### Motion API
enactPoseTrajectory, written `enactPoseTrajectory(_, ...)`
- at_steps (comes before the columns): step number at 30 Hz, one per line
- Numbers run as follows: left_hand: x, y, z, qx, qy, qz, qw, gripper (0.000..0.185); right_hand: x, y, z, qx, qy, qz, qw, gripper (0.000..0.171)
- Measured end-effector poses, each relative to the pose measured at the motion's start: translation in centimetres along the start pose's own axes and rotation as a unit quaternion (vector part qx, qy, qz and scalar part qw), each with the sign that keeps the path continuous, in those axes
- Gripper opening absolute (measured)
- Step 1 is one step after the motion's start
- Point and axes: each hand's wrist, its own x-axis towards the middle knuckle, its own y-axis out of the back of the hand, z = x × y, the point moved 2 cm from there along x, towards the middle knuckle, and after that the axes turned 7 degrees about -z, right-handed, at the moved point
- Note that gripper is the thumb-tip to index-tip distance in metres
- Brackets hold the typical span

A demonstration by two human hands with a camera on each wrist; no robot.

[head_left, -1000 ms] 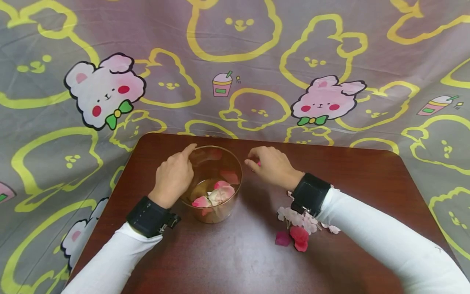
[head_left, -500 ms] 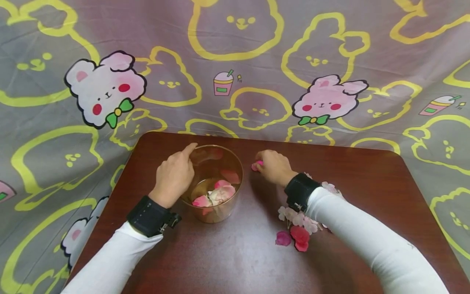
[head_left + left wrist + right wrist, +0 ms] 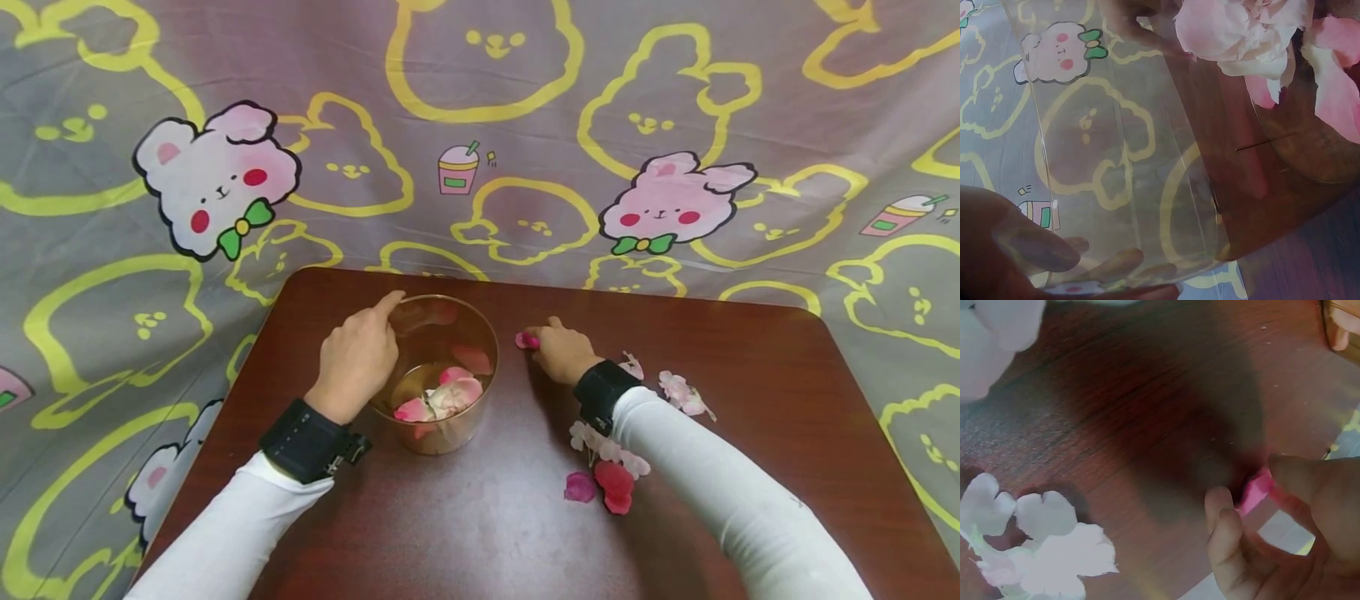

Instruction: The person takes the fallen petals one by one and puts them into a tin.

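Observation:
My left hand (image 3: 356,360) grips the left rim of a clear amber-tinted plastic bucket (image 3: 450,439). Through the wall, its fingers (image 3: 1110,265) show in the left wrist view. Inside the bucket lie pink and cream flower petals (image 3: 455,396). To the right of the bucket, my right hand (image 3: 564,353) is low over the table, pinching a bright pink petal (image 3: 1256,491) between thumb and fingers. Nearer my body lie a red petal (image 3: 614,487) and a magenta petal (image 3: 580,487), beside pale pink blossoms (image 3: 600,442).
More pale blossoms (image 3: 681,392) lie on the brown table (image 3: 480,542) to the right of my right wrist. A patterned cloth (image 3: 525,100) hangs behind the table's back edge. Both wrists carry black straps.
My right hand has moved right, away from the bucket's rim, and down towards the table, with the pink petal still pinched. The left hand and bucket have stayed put.

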Motion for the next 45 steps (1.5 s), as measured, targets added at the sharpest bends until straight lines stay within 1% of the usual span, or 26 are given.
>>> enactPoseTrajectory(2,0.0,0.0,0.0,0.000,-0.002,0.003,1.0000,0.046,0.1,-0.2,0.1,-0.009,0.003,-0.009,1.000,0.044)
enactPoseTrajectory(5,-0.1,0.1,0.1,-0.002,-0.003,0.007,1.0000,0.046,0.3,-0.5,0.2,-0.027,0.012,-0.001,1.000,0.041)
enactPoseTrajectory(10,-0.1,0.1,0.1,-0.003,-0.003,0.007,1.0000,0.046,0.4,-1.1,0.2,-0.065,0.024,0.049,0.996,0.018)
enactPoseTrajectory(11,-0.1,0.1,0.1,-0.003,-0.003,0.007,1.0000,0.046,0.7,-1.5,0.5,-0.081,0.032,0.070,0.994,0.014)
enactPoseTrajectory(14,-0.1,0.1,0.2,-0.002,-0.003,0.006,1.0000,0.046,0.3,-1.7,0.3,-0.107,0.040,0.090,0.989,0.009)
enactPoseTrajectory(17,-0.1,0.1,0.2,-0.002,-0.002,0.004,1.0000,0.046,-0.1,-1.9,0.1,-0.123,0.048,0.094,0.987,0.008)
enactPoseTrajectory(18,-0.1,0.1,0.2,-0.003,-0.002,0.003,1.0000,0.046,-0.5,-1.5,-0.4,-0.121,0.045,0.081,0.988,0.009)
enactPoseTrajectory(22,-0.1,0.1,0.2,-0.004,-0.002,0.004,1.0000,0.046,-0.3,-1.7,-0.2,-0.129,0.049,0.073,0.988,0.013)
enactPoseTrajectory(25,-0.1,0.1,0.2,-0.005,-0.003,0.004,1.0000,0.046,-0.4,-1.4,0.0,-0.115,0.046,0.078,0.989,0.016)
enactPoseTrajectory(29,-0.2,0.1,0.2,-0.005,-0.002,0.005,1.0000,0.046,-0.7,-0.8,0.2,-0.086,0.043,0.101,0.990,0.030)
enactPoseTrajectory(32,-0.1,0.1,0.2,-0.006,-0.002,0.005,1.0000,0.046,-1.0,-0.4,0.4,-0.076,0.042,0.110,0.990,0.032)
enactPoseTrajectory(35,-0.1,0.1,0.3,-0.007,-0.003,0.004,1.0000,0.046,-1.3,0.1,0.6,-0.063,0.040,0.109,0.991,0.028)
enactPoseTrajectory(40,0.0,0.1,0.4,-0.008,-0.003,0.001,1.0000,0.046,-1.8,0.8,0.7,-0.031,0.040,0.110,0.993,0.015)
enactPoseTrajectory(45,-0.2,0.3,0.3,-0.006,0.000,0.001,1.0000,0.045,-2.5,1.5,0.2,0.003,0.059,0.118,0.991,0.012)
